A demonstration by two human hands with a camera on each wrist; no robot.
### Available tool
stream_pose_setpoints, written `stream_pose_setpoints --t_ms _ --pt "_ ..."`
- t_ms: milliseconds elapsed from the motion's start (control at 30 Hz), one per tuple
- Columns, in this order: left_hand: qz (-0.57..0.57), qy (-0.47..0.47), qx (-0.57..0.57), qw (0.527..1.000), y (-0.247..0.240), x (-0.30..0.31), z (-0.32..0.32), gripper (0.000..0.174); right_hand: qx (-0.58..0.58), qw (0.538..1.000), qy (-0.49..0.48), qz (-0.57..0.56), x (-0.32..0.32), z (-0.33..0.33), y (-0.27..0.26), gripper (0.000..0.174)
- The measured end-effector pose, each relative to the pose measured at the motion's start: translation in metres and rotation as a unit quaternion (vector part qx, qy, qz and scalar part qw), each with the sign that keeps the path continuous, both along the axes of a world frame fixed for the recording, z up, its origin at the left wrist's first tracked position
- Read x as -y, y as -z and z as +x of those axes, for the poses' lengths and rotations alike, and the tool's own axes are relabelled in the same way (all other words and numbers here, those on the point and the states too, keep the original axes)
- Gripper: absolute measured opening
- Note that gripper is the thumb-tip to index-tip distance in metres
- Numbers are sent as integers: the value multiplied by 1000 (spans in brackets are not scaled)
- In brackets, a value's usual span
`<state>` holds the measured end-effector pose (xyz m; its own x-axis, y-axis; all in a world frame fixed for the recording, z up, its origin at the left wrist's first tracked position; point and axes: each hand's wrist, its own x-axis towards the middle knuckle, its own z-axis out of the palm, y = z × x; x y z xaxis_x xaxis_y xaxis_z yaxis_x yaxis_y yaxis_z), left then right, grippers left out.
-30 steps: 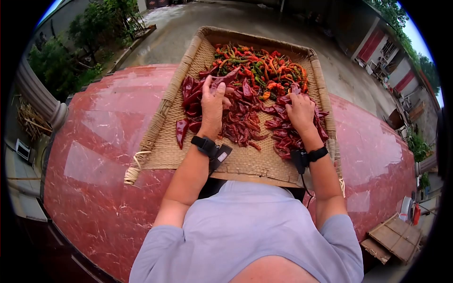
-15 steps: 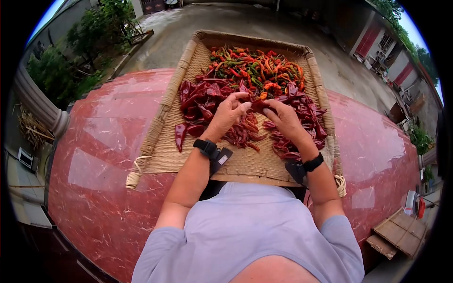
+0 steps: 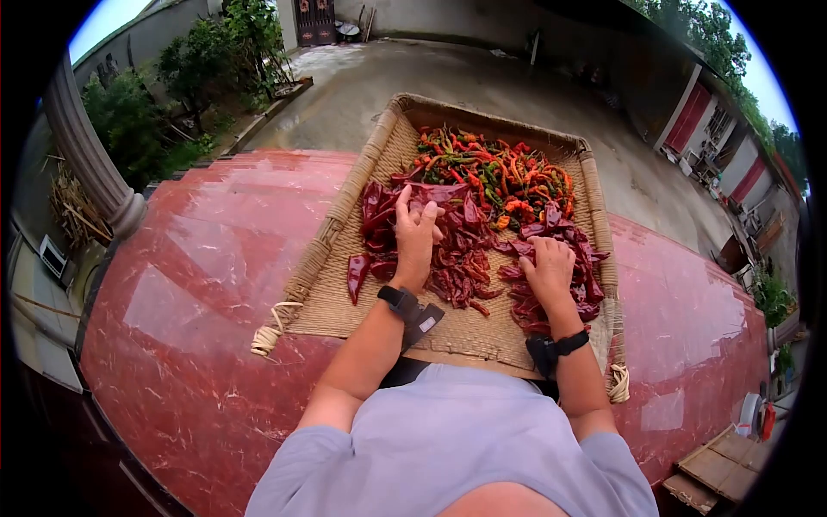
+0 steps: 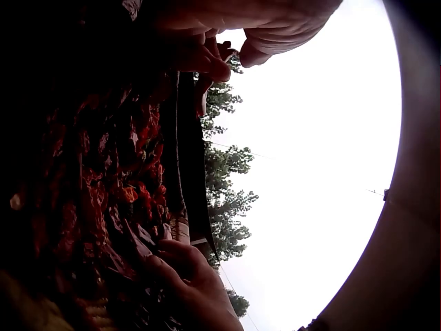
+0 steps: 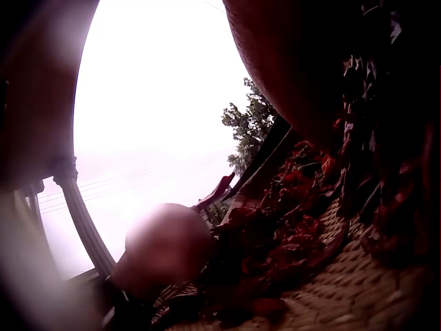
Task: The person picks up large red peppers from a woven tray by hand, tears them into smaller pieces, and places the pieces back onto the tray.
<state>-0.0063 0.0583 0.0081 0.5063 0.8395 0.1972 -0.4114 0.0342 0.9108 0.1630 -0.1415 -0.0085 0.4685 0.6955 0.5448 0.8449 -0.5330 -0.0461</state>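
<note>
Left hand (image 3: 417, 241) holds a pepper (image 5: 219, 191) clear of the tray rim (image 3: 334, 222).

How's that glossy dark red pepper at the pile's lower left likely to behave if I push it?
The dark red pepper probably won't roll far, being broad and tapered. Its shiny skin suggests a slippery touch, though the coarse weave of the tray may make it drag.

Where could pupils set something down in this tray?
The woven tray is bare along its left wall and near-left edge, beside dark red chillies. Crowded: around left hand and right hand, and farther back among red, orange and green chillies.
</note>
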Motion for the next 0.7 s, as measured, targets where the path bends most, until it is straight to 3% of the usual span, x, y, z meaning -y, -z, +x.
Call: stream_pose_setpoints --t_ms 33,133,233,300,367,400,433,500,567,633,667,700 --pt "-7 -4 5 1000 -3 1 -2 70 17 1000 17 -18 -1 0 1 33" --pt "4 1 5 1000 7 -2 4 52 -18 995 45 -83 -3 5 6 29" --pt "16 72 -1 997 11 1 6 29 21 999 40 -29 -6 13 15 15" --pt "49 115 -19 992 10 4 6 27 35 999 38 8 -8 17 15 12" --pt "62 174 -51 982 5 9 4 27 22 993 -35 110 -11 2 -5 11" --pt "37 215 -84 972 -1 12 1 31 -62 986 -73 140 -11 -6 -15 13" --pt "92 221 -108 965 5 12 8 38 -147 975 -89 144 -12 -16 -24 14" --pt "102 277 -134 946 11 18 10 43 -367 895 -174 185 -18 -33 -31 14" --pt "101 313 -118 937 6 27 6 37 -385 866 -244 208 -25 -42 -24 15" --pt "86 322 -75 940 18 26 14 31 -387 859 -257 216 -30 -48 -15 15" --pt "72 314 -94 942 25 23 14 29 -439 834 -250 224 -31 -47 -8 16" --pt "58 307 -113 943 15 23 9 28 -427 846 -242 207 -29 -49 -13 16"
